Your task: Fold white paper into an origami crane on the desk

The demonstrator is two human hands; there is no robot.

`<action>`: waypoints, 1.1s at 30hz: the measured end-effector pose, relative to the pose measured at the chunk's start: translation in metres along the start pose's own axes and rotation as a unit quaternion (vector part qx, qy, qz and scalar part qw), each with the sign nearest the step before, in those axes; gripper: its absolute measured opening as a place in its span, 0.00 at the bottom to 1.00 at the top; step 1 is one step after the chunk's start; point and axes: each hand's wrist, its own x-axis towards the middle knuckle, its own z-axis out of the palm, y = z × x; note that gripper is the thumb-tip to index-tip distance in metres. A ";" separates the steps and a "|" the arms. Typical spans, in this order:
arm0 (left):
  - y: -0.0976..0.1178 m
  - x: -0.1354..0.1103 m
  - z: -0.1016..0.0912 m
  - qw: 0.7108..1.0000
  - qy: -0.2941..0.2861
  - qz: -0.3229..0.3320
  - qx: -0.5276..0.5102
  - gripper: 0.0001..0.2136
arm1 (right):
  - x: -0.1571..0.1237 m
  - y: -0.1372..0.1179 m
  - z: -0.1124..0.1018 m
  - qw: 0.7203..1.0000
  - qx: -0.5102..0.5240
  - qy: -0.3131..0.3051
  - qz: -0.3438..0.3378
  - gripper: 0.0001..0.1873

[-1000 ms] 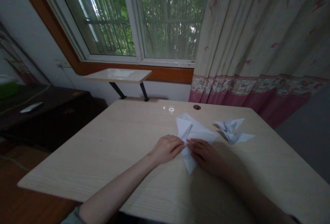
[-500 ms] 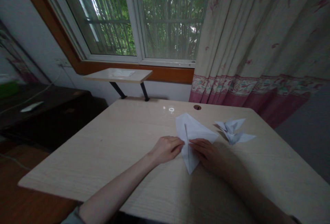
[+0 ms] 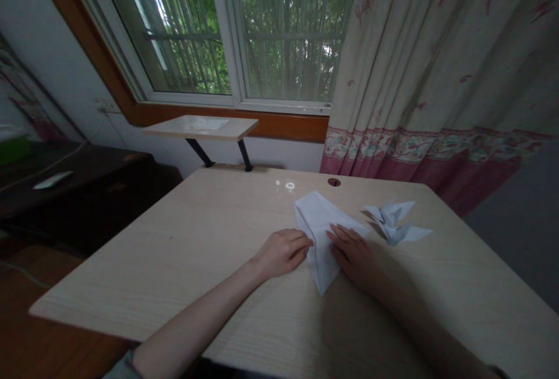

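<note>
A folded sheet of white paper (image 3: 322,210) lies on the table, kite-shaped, with one point towards me and a crease running down its left part. My left hand (image 3: 288,251) is closed at the paper's left edge, pinching it between thumb and curled fingers. On the right part of the paper rests my right hand (image 3: 351,251), its fingers stretched out and lying flat. Just right of the sheet sits a finished-looking folded paper crane (image 3: 395,225) with its wings spread.
The pale wooden table (image 3: 196,251) carries a small raised shelf (image 3: 166,128) at its back left, with white paper (image 3: 209,124) on it. A round cable hole (image 3: 334,182) is near the back edge. A dark side cabinet (image 3: 87,192) stands left, a curtain (image 3: 393,76) back right.
My right fingers have moved slightly right and flattened onto the paper. The left flap's edge now lies further left, near my left fingertips. My left hand has stayed almost in place.
</note>
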 end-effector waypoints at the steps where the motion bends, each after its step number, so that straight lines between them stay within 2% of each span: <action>1: 0.001 0.000 -0.001 1.000 0.007 0.008 0.001 0.12 | 0.000 0.000 0.001 1.000 -0.002 0.000 -0.002 0.23; 5: 0.004 0.000 -0.005 0.998 0.055 0.033 0.015 0.12 | -0.001 0.002 0.002 1.000 0.002 0.007 -0.017 0.24; 7: 0.005 0.000 -0.008 0.997 0.060 0.040 0.023 0.13 | -0.002 0.003 0.002 1.000 -0.007 0.015 -0.025 0.23; 12: 0.009 0.002 -0.012 0.998 -0.013 0.050 0.041 0.17 | -0.003 0.003 0.005 0.998 -0.048 0.028 -0.040 0.24; 17: 0.006 0.001 -0.010 0.997 0.007 0.038 0.065 0.16 | -0.004 0.000 0.007 0.997 -0.058 0.034 -0.023 0.25; 27: 0.004 0.001 -0.006 0.998 -0.046 0.011 0.028 0.16 | -0.004 -0.002 0.008 0.998 -0.049 0.044 -0.018 0.24; 33: 0.006 0.002 -0.006 0.997 -0.043 -0.032 0.056 0.17 | -0.003 -0.004 0.004 0.998 -0.035 0.045 -0.003 0.23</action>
